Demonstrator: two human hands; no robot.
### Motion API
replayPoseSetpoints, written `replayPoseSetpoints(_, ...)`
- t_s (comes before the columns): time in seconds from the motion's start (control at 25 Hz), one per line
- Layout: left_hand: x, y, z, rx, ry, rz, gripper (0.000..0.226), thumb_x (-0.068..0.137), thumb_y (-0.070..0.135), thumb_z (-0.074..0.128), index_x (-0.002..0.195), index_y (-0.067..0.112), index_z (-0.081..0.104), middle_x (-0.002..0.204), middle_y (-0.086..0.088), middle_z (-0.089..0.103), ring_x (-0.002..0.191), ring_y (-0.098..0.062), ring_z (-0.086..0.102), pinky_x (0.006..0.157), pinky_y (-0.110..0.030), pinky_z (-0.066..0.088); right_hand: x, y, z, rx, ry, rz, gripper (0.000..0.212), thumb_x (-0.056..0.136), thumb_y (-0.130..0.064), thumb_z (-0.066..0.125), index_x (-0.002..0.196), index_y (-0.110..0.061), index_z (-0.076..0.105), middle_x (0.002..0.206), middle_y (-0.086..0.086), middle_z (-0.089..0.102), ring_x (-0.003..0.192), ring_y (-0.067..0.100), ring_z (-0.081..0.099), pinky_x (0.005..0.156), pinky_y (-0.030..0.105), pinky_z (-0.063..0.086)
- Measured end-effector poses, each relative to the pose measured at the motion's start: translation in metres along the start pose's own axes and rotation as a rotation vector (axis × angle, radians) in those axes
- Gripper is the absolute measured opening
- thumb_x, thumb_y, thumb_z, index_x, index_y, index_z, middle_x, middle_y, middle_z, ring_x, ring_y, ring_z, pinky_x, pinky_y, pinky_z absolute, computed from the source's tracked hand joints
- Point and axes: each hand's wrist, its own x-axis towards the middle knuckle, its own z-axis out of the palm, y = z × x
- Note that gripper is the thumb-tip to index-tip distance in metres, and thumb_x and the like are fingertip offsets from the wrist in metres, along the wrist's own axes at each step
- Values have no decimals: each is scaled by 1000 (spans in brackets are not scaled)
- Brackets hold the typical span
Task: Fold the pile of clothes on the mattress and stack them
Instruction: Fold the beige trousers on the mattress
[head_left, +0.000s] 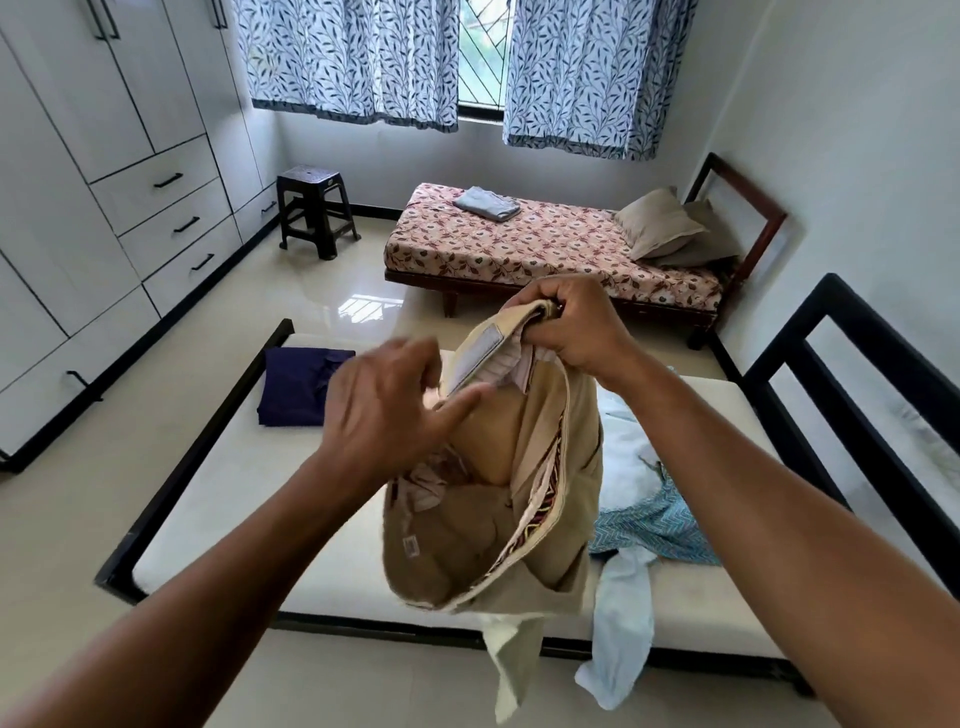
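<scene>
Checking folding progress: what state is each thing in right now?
khaki trousers: unfolded, hanging from the right hand grip.
left hand: open, blurred, beside the trousers.
navy garment: folded, flat on the mattress.
teal cloth: crumpled, unfolded.
pale blue garment: unfolded, hanging over the mattress edge.
wardrobe drawers: shut.

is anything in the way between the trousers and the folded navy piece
Nothing visible. The trousers hang from the right hand; bare mattress lies before the navy piece; the pile is off right.

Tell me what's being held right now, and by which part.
The right hand grips the tan trousers by the waistband. The left hand, blurred, looks open beside them, holding nothing.
</scene>
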Motion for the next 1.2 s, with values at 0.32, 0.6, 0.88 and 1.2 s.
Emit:
replayPoseSetpoints(0.32,35,-10,23,-99,60,-200,10,99,20,65,95,12,68,86,0,67,74,-20,63,61,-32,44,-16,39,-13,-435,-119,-130,54,66,-5,88,115,-22,72,111,-4,69,99,13,63,80,19,45)
replayPoseSetpoints(0.6,48,-2,19,-316,52,-243,13,101,20,65,92,11,68,82,2,67,71,-6,61,58,-23,45,-89,147,7,-466,-83,306,15,76,-17,66,91,-18,68,90,10,72,86,32,69,70,34,50)
replayPoseSetpoints(0.88,25,-91,2,-186,-563,-102,18,83,21,85,83,31,70,78,6,68,69,-10,64,59,-30,56,-76,139,-39,-350,339,427,21,85,-7,75,102,-18,80,101,7,78,91,20,66,77,29,49)
replayPoseSetpoints(1.2,-14,-143,55,52,-349,-459,14,83,11,74,93,13,64,86,-7,62,77,-28,63,68,-42,53,-39,110,-70,-450,-163,244,31,71,-9,93,95,-26,82,83,-9,77,74,8,70,70,27,53)
